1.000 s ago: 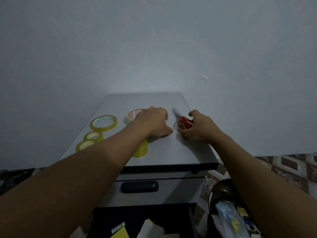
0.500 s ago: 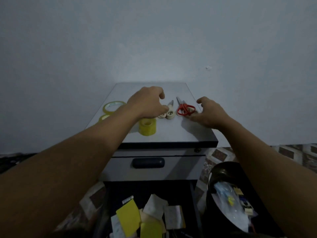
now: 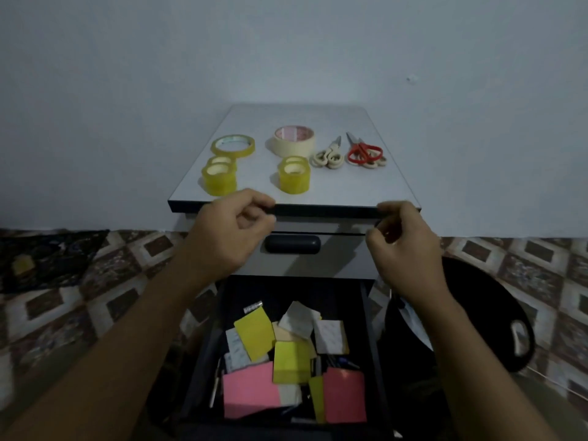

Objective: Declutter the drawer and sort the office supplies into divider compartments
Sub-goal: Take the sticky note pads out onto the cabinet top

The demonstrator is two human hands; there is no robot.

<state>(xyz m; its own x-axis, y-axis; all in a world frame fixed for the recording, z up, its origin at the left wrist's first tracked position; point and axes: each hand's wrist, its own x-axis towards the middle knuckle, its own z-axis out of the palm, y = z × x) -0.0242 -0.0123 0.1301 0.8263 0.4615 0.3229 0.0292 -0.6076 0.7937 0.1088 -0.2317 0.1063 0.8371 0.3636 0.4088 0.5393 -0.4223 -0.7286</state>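
Both the left hand (image 3: 227, 232) and right hand (image 3: 405, 246) hover loosely curled and empty above the open drawer (image 3: 370, 345), in front of the cabinet top (image 3: 350, 186).

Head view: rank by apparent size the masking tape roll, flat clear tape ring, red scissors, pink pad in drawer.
1. pink pad, though it is nearest the camera, so its lead is unsure.
2. masking tape roll and flat clear tape ring: look alike, no ranking.
3. red scissors, narrowest.

Masking tape (image 3: 294, 141) core print too blurry.
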